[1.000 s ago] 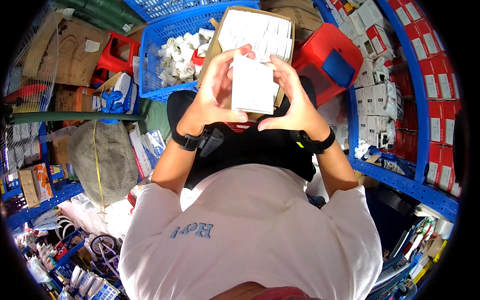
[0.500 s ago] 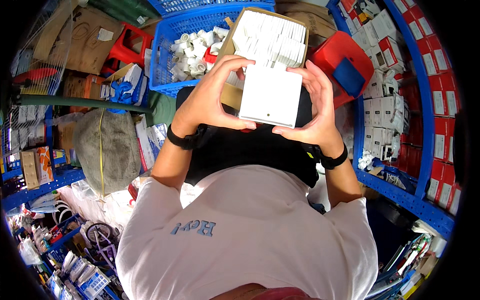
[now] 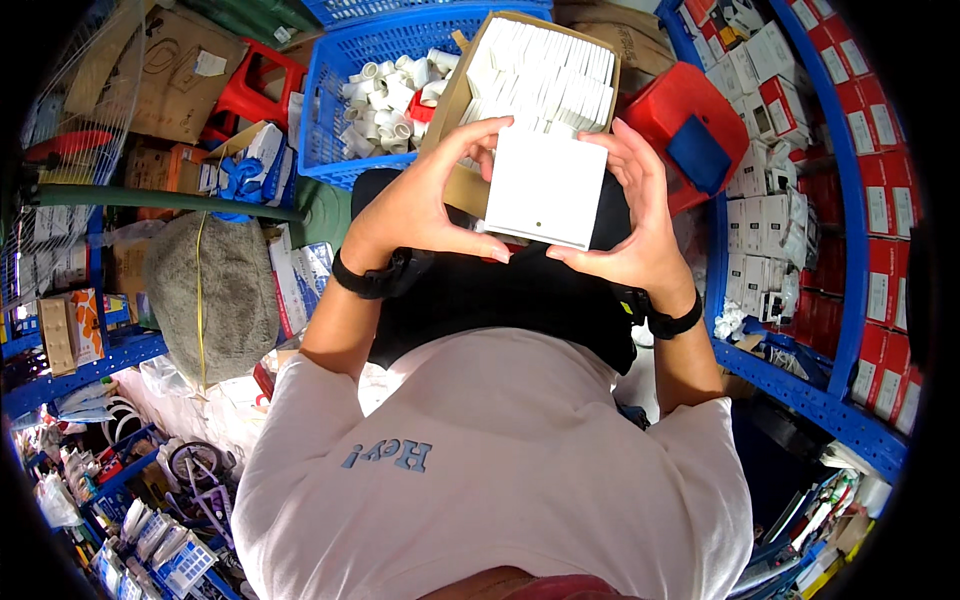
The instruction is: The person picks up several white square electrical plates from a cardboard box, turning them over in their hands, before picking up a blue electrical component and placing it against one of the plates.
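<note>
1. Holding up a flat, square, smooth white plate (image 3: 545, 180) over the lap.
2. Gripping its left side with the bare left hand (image 3: 435, 205), fingers bent at the far left corner, thumb by the near left corner.
3. Gripping its right side with the bare right hand (image 3: 648, 240), fingers at the far right corner, thumb by the near right corner.
4. Clamped with both hands on this same plate, leaving a gap between the 2 thumb tips.
5. Marked with 1 small dark hole (image 3: 539, 224) close to the plate's near edge.
6. Wearing a black band on each wrist, a white short-sleeved T-shirt (image 3: 490, 430) and black legwear (image 3: 480, 310).
7. Facing, just beyond the plate and partly hidden by it, an open rectangular brown cardboard box (image 3: 467, 190), packed with rows of thin white pieces (image 3: 545, 65).
8. Bordered on the left by a blue latticed plastic crate (image 3: 322, 110), holding white tubular pipe fittings (image 3: 385, 110).
9. Bordered on the right by a red plastic container (image 3: 660, 100) with a flat dark-blue panel (image 3: 698, 153).
10. Flanked farther right by a blue metal shelf (image 3: 850, 230), stacked with red-and-white cardboard boxes (image 3: 880, 200).
</note>
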`<state>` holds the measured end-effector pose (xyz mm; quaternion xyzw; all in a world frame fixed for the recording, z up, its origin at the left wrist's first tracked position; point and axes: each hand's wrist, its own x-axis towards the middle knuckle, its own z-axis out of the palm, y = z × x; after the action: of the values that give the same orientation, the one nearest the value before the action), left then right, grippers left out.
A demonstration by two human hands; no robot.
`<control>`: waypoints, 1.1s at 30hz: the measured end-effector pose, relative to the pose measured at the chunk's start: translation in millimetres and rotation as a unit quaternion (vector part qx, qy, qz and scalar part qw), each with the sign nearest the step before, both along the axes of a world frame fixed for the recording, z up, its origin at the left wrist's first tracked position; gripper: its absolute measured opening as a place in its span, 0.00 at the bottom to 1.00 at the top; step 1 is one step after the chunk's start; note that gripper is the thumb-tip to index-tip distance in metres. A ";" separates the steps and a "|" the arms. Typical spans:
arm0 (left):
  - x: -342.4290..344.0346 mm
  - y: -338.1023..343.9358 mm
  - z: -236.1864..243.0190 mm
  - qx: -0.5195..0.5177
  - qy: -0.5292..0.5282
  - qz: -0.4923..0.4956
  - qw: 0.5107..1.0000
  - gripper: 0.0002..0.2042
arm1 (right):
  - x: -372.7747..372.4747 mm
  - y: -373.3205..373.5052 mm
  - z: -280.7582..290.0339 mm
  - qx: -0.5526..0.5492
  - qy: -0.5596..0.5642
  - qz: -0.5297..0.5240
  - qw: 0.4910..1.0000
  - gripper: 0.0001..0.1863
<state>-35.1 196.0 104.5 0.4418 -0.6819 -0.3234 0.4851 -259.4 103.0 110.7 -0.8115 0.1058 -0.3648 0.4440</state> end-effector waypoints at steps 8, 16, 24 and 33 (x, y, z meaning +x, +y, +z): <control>-4.4 2.2 15.7 0.007 -0.200 0.079 0.977 0.44 | 1.4 5.2 -5.6 -0.010 0.014 -0.014 1.000 0.57; -11.5 0.2 14.9 0.055 -0.209 0.022 0.976 0.41 | 0.9 6.2 5.3 -0.009 0.075 -0.014 0.997 0.56; -13.3 -2.6 -1.1 0.037 -0.143 -0.004 0.989 0.40 | -3.4 9.7 -1.3 0.076 0.055 0.022 0.995 0.52; -19.6 2.3 -12.1 0.084 -0.085 -0.018 0.993 0.41 | -1.6 11.9 -0.7 0.083 0.041 0.023 0.995 0.47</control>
<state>-54.7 198.3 92.4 0.4946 -0.6991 -0.3490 0.3807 -261.0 114.9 109.9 -0.7882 0.1354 -0.3109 0.5135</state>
